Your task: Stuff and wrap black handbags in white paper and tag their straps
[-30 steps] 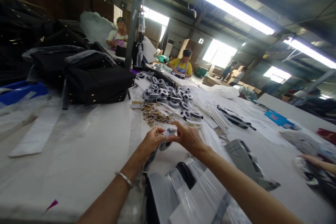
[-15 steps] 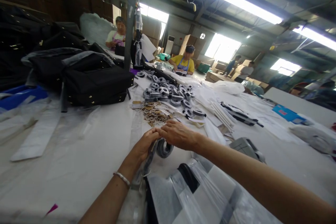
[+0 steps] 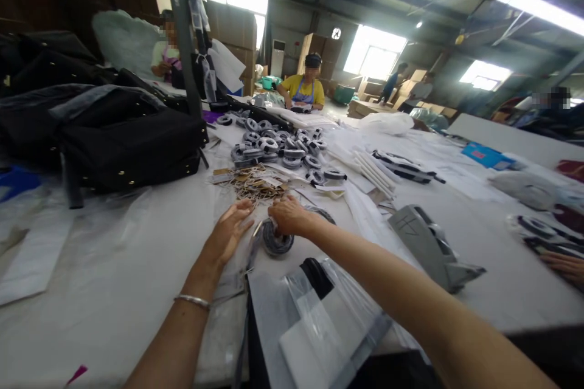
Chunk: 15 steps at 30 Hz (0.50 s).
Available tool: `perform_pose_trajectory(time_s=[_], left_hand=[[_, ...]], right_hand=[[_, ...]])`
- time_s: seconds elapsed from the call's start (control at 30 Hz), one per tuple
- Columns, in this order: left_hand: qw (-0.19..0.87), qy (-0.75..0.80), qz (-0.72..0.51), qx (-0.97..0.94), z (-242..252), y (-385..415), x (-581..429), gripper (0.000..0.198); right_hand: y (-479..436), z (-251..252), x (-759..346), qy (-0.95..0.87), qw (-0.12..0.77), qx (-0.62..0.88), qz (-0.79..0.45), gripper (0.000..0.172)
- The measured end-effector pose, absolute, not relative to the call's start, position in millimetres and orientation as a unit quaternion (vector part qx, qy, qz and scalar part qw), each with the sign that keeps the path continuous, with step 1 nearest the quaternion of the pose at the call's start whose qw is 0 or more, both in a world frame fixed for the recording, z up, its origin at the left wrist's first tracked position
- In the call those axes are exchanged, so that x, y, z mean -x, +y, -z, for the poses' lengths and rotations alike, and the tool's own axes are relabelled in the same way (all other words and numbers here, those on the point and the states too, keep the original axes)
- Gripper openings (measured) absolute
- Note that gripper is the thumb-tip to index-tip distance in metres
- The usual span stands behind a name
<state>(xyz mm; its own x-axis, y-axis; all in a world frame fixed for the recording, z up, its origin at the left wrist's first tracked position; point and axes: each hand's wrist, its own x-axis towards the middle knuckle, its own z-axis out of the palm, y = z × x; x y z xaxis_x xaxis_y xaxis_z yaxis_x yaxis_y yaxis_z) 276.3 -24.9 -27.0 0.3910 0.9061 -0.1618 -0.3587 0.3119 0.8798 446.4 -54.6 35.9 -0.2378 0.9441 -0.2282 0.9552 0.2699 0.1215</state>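
Observation:
My left hand point(image 3: 230, 230) is open above the table, its fingers apart and nothing in them. Just to its right, my right hand point(image 3: 289, 216) has its fingers curled onto the upper edge of a dark coiled strap point(image 3: 278, 245). Some of its fingertips are hidden. Below both hands lies a black bag with clear plastic wrap point(image 3: 310, 322) over it and a black handle point(image 3: 316, 276) showing. Beyond my fingers is a heap of brown tags with strings point(image 3: 258, 183). Behind that heap are several coiled grey and black straps point(image 3: 283, 149).
Black bags point(image 3: 132, 140) are piled at the left beside a metal post point(image 3: 186, 42). A grey tape dispenser point(image 3: 422, 246) stands at right, with a blue box point(image 3: 487, 155) farther back. Another person's hand point(image 3: 566, 264) is at the right edge. A co-worker in yellow point(image 3: 301, 91) sits across the table.
My hands have come apart; the left has opened and moved left. My right hand stays at the coiled strap. The camera view has shifted, bringing another person's hand into view at right.

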Motion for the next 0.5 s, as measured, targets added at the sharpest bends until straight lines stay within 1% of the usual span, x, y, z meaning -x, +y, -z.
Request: perform_pose_trajectory(time_s=[0.07,0.1,0.13,0.2,0.23,0.3,0.33,0.4,0.47,0.5], left_hand=[[0.684,0.365,-0.455,-0.439,26.8,-23.0,-276.9,0.045],[0.651,0.371,-0.466,-0.471,26.1,-23.7,-277.9,0.045],[0.615,0.372,-0.472,-0.51,25.1,-25.5,-279.3,0.044],[0.551,0.358,-0.46,-0.598,23.1,-31.3,-282.6,0.041],[0.524,0.346,-0.441,-0.641,22.6,-34.8,-284.5,0.039],[0.485,0.324,-0.388,-0.714,23.6,-40.8,-289.2,0.039],[0.471,0.319,-0.363,-0.738,25.1,-42.7,-291.9,0.039],[0.456,0.318,-0.329,-0.763,29.4,-43.7,-297.3,0.039],[0.452,0.328,-0.312,-0.769,33.5,-41.3,-301.6,0.037],[0.448,0.338,-0.307,-0.769,34.9,-39.4,-302.9,0.038]], right_hand=[[-68.1,-48.3,-460.8,0.784,0.05,-0.615,0.067,0.08],[-79.8,-58.4,-469.6,0.78,-0.013,-0.62,0.088,0.088],[-95.1,-69.7,-480.0,0.769,-0.088,-0.625,0.106,0.087],[-136.0,-90.4,-505.9,0.724,-0.227,-0.64,0.119,0.07],[-161.1,-96.6,-520.9,0.684,-0.284,-0.66,0.125,0.057],[-217.2,-94.9,-551.6,0.571,-0.362,-0.717,0.17,0.029],[-246.9,-86.5,-565.1,0.505,-0.38,-0.742,0.222,0.027],[-304.7,-58.0,-582.2,0.373,-0.381,-0.765,0.362,0.033],[-354.0,-23.8,-580.2,0.235,-0.335,-0.784,0.466,0.043],[-372.7,-8.6,-571.7,0.193,-0.327,-0.778,0.5,0.046]])
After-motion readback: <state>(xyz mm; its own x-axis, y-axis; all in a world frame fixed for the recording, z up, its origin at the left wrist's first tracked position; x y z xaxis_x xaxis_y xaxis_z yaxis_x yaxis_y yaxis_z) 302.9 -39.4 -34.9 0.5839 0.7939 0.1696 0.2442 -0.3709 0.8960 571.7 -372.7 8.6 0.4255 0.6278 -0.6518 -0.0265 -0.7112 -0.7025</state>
